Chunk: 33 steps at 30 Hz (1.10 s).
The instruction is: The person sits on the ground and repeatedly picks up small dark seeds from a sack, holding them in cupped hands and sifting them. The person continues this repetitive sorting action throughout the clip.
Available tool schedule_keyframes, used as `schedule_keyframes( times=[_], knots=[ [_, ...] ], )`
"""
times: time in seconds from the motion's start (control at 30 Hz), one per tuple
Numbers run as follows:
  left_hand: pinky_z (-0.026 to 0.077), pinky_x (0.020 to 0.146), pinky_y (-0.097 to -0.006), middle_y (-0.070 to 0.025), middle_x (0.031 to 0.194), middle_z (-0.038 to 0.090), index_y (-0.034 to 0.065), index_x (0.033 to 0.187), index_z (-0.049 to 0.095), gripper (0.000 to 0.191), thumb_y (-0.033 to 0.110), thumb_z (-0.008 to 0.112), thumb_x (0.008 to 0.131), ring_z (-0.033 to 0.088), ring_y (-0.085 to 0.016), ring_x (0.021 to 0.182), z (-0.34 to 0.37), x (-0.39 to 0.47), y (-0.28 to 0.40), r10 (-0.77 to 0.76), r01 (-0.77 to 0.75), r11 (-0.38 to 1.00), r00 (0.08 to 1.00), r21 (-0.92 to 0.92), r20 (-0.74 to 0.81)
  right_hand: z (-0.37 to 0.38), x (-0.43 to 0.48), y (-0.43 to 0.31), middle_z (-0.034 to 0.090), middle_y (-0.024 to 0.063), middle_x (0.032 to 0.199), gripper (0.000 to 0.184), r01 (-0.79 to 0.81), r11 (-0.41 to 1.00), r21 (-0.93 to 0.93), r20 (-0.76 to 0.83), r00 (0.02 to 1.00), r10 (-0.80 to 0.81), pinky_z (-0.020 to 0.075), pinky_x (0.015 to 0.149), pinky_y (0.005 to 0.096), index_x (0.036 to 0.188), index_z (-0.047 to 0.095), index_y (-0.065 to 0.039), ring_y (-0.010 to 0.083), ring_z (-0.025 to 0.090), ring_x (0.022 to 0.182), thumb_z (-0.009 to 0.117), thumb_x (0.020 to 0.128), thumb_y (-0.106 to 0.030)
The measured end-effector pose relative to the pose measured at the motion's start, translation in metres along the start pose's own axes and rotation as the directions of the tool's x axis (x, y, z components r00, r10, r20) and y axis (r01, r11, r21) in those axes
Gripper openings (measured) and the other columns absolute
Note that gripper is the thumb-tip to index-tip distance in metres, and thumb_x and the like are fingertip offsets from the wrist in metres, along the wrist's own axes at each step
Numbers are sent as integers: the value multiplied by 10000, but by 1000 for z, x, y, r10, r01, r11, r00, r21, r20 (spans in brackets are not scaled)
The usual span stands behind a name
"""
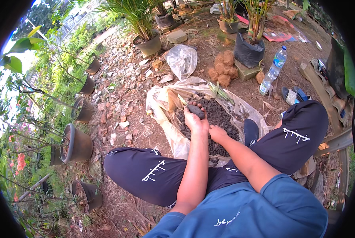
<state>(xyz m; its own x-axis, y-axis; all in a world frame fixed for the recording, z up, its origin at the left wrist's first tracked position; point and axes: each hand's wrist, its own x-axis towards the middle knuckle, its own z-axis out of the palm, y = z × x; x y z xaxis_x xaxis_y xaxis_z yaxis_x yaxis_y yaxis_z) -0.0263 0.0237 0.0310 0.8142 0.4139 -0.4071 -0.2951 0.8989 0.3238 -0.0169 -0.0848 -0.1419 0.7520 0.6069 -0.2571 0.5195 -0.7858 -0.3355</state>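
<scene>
My left hand (197,121) is cupped palm up around a dark lump of soil (196,111). A pale, pointed plant piece (182,99) shows just beyond its fingers; whether it is joined to the lump is unclear. Beside the left wrist, my right hand (219,134) is curled over the loose dark soil (217,114), its fingertips hidden. The soil lies on a spread, crumpled plastic sheet (162,101) between my folded legs. Several green plant cuttings (222,92) rest along the sheet's far edge.
Beyond the sheet are a clear plastic bag (182,61), a pile of brown fibre balls (224,68) and plastic water bottles (274,70). Sandals (296,94) lie by my right knee. Potted plants (79,142) line the left, past stony ground (121,98). A black planter bag (248,49) stands ahead.
</scene>
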Motion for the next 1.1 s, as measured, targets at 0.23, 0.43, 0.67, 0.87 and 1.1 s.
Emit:
schedule_keyframes(
  times=[0.23, 0.43, 0.67, 0.87, 1.1],
  knots=[
    [515, 728, -290, -59, 943, 565, 58, 1014, 529, 330, 335, 350, 1021, 580, -179, 833, 6, -4, 6, 51, -51, 998, 998, -24, -37, 2, -11, -7, 692, 171, 986, 192, 60, 987, -147, -51, 996, -68, 564, 784, 437, 857, 718, -16, 340, 684, 929, 530, 824, -40],
    [535, 711, -306, -54, 935, 573, 51, 1051, 551, 404, 386, 325, 1029, 593, -204, 858, 7, -8, 6, -113, 110, 993, 991, 45, 66, -9, -7, -7, 677, 223, 1028, 194, -256, 956, 140, -28, 965, 262, 555, 805, 461, 905, 711, -7, 363, 670, 957, 529, 841, -10],
    [541, 754, -342, -71, 954, 620, 82, 1067, 574, 550, 544, 281, 1009, 628, -235, 881, 15, -12, 5, -125, 115, 980, 991, 160, 53, -109, 1, -6, 693, 233, 936, 354, -199, 772, 604, -267, 862, 431, 533, 827, 392, 973, 711, 15, 335, 684, 916, 778, 698, -197],
    [539, 869, -410, -154, 1117, 637, 68, 1118, 531, 604, 596, 266, 993, 638, -298, 1040, 19, -14, 3, -150, 107, 944, 981, 312, 120, -235, -52, -40, 708, 162, 983, 330, 332, 576, 747, -598, 713, 365, 537, 763, 304, 1130, 629, 47, 187, 689, 891, 704, 835, -79],
    [499, 911, -445, -123, 1124, 610, 55, 1208, 480, 595, 576, 279, 1002, 600, -271, 1058, 21, -28, -24, -340, 204, 831, 922, 518, 184, -210, -101, -56, 695, 173, 995, 296, 321, 661, 678, -664, 653, 365, 541, 701, 319, 1086, 630, 65, 217, 694, 842, 693, 823, -56]
  ],
)
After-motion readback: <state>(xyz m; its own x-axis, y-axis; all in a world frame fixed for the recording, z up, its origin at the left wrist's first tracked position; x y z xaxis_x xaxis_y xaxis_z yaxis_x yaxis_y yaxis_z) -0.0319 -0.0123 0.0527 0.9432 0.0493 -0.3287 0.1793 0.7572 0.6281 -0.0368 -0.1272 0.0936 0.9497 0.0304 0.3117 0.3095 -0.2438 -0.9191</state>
